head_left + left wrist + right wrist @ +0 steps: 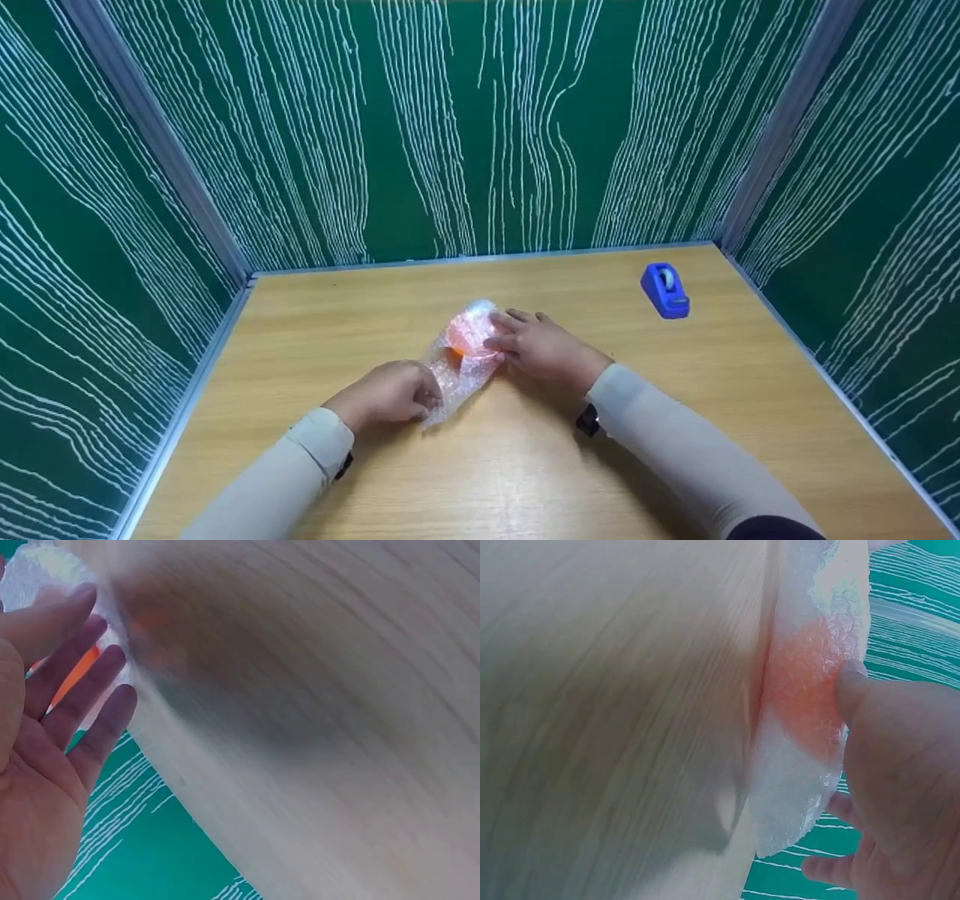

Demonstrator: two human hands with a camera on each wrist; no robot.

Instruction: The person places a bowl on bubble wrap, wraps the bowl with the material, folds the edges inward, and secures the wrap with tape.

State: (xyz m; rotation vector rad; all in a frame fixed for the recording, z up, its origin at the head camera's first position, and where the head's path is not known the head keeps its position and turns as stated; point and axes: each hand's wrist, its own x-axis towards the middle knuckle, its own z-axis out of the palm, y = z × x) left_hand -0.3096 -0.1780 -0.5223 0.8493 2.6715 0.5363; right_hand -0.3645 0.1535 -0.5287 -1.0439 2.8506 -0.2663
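A sheet of clear bubble wrap [467,375] lies around an orange object [456,349] on the wooden table; what kind of object it is cannot be told. At the loose near end of the wrap, my left hand [395,392] seems to pinch the edge between thumb and forefinger. Its other fingers stretch out loosely in the left wrist view. My right hand [551,349] rests on the far right side of the bundle. In the right wrist view its thumb [850,690] presses the wrap over the orange part, while the other fingers extend loosely and partly out of sight.
A blue tape dispenser [665,291] with a roll of tape stands at the back right of the wooden table [315,322]. Green panels [480,135] with white wavy lines enclose the table's back and both sides.
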